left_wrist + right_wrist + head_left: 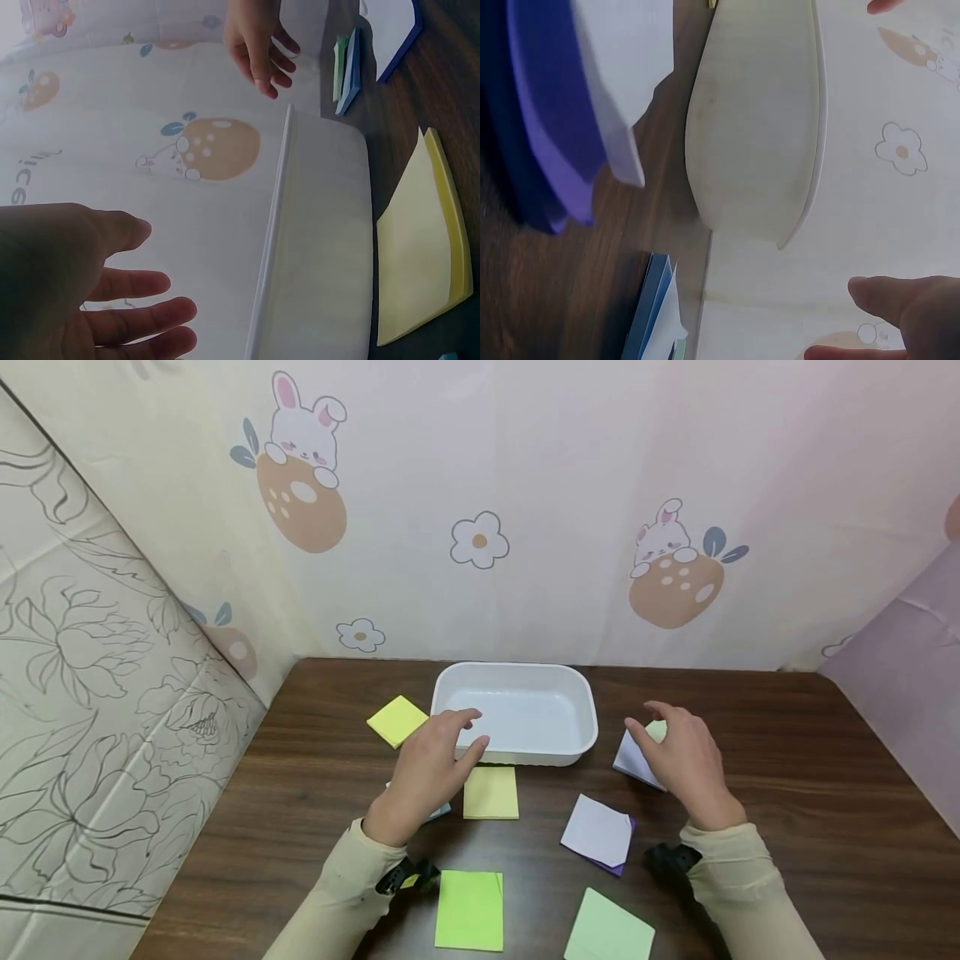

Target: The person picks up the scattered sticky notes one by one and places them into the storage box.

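Note:
A white rectangular tub (517,714) stands at the back of the table with nothing inside. Over its front left corner hovers my left hand (431,768), thumb and fingers apart and holding nothing. My right hand (686,760) is held above a white and green sticky note pad (632,758), also with nothing in its grasp. Just in front of the tub lies a pale yellow pad (491,793), seen in the left wrist view standing close to the tub's wall. A bluish pad (438,812) is mostly hidden beneath my left hand.
More sticky note pads lie about: a bright yellow one (397,721) left of the tub, a white one with purple beneath (598,833), a lime green one (469,910) and a pale green one (609,928) near the front. A patterned cloth wall (555,593) rises behind the brown table (787,752).

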`<state>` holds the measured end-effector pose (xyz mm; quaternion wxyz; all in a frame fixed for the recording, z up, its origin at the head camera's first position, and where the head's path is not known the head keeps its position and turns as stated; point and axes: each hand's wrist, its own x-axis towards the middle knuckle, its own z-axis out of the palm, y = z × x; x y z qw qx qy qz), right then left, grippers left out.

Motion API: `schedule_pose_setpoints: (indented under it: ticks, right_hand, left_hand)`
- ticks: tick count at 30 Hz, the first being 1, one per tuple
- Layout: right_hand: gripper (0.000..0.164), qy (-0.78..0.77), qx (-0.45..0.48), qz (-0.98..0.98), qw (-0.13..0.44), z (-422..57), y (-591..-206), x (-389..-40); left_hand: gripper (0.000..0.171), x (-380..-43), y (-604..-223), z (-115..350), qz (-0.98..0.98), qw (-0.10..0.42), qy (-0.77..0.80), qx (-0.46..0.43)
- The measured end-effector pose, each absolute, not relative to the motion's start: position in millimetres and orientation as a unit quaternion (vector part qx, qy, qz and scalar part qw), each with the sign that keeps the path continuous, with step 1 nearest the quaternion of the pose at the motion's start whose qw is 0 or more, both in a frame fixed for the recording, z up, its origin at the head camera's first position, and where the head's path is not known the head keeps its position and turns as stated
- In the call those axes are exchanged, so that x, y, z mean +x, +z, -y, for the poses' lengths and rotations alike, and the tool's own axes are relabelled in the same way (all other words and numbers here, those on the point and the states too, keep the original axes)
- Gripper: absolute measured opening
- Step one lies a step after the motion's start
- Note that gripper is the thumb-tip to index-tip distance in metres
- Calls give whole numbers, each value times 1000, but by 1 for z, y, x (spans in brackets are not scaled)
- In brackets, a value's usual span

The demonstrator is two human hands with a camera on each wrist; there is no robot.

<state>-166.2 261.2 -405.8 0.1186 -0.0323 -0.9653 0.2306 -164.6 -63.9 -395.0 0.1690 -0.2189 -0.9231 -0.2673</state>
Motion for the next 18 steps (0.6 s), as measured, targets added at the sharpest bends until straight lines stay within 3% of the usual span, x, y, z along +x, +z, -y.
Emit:
schedule_pose_setpoints:
  ticks: [18]
  right_hand:
    - [78, 214, -41, 975, 52, -286, -409, -169]
  left_hand:
    - [36, -153, -400, 46, 917, 141, -255, -272]
